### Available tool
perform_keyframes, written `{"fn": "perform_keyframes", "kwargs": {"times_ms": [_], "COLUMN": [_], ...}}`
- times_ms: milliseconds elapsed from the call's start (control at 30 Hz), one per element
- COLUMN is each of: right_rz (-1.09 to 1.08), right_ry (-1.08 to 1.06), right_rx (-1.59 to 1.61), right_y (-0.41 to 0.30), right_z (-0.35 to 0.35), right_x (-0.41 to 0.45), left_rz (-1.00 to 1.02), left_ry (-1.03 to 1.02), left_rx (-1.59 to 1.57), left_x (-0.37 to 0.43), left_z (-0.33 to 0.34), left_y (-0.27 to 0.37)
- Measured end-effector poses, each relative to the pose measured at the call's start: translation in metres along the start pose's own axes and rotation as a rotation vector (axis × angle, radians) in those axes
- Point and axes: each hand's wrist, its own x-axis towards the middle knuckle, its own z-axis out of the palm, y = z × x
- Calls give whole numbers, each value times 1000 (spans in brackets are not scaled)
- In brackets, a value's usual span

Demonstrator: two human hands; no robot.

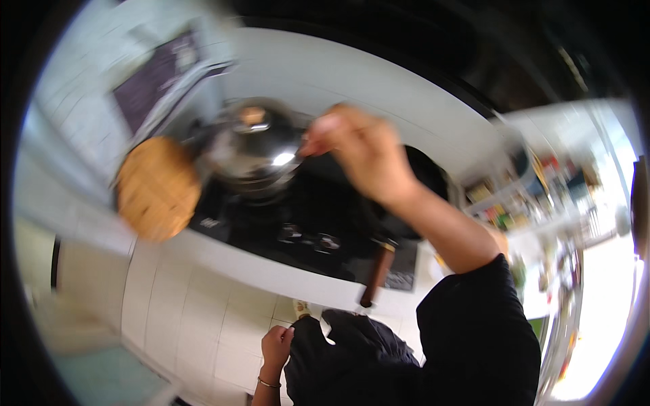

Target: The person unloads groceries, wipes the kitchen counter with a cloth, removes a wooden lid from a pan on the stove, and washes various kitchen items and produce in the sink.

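Note:
My right hand (355, 147) reaches over the black gas stove (320, 203), its fingertips at the right edge of a shiny metal pot with a domed lid (259, 147). The hand is blurred, so whether it grips the lid or pot is unclear. An orange-brown knob tops the lid. To the right, partly behind my forearm, lies a black pan (424, 167); a brown handle (377, 276) points from it towards me. Low at my side, away from the stove, my left hand (277, 345) has its fingers curled, and nothing shows in it.
A round wooden board (160, 188) stands left of the pot at the counter's edge. Two stove knobs (310, 238) face me. Shelves with jars and packets (508, 203) are at the right. A dark range hood (406, 45) hangs above the stove.

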Motion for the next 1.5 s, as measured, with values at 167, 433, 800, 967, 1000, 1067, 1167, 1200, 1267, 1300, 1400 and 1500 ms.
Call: {"fn": "perform_keyframes", "kwargs": {"times_ms": [167,433,800,967,1000,1067,1167,1200,1267,1300,1400,1500], "right_rz": [457,1329,726,540,478,467,447,429,423,409,469,495], "right_ry": [779,334,1043,1307,1361,1409,1498,1530,1597,1624,1759,1874], "right_rx": [-826,-748,303,474,538,493,376,320,231,170,47,-7], "right_y": [45,191,-6,-91,-104,-123,-147,-151,-164,-173,-194,-209], "right_z": [-313,-317,-271,-328,-344,-378,-436,-458,-503,-529,-601,-673], "right_x": [-228,-565,-695,-804,-827,-872,-942,-967,-1015,-1037,-1098,-1158], "left_rz": [319,516,494,405,398,384,446,436,552,547,688,862], "left_ry": [-433,-775,-740,-1023,-1063,-1174,-1354,-1398,-1489,-1533,-1646,-1704], "left_rx": [67,43,-382,-609,-597,-610,-546,-549,-463,-470,-383,-350], "left_x": [33,-13,-170,-292,-309,-333,-370,-382,-412,-431,-480,-527], "left_z": [73,192,435,516,539,585,672,705,769,799,880,967], "left_y": [60,180,303,398,408,423,459,471,500,521,586,635]}}
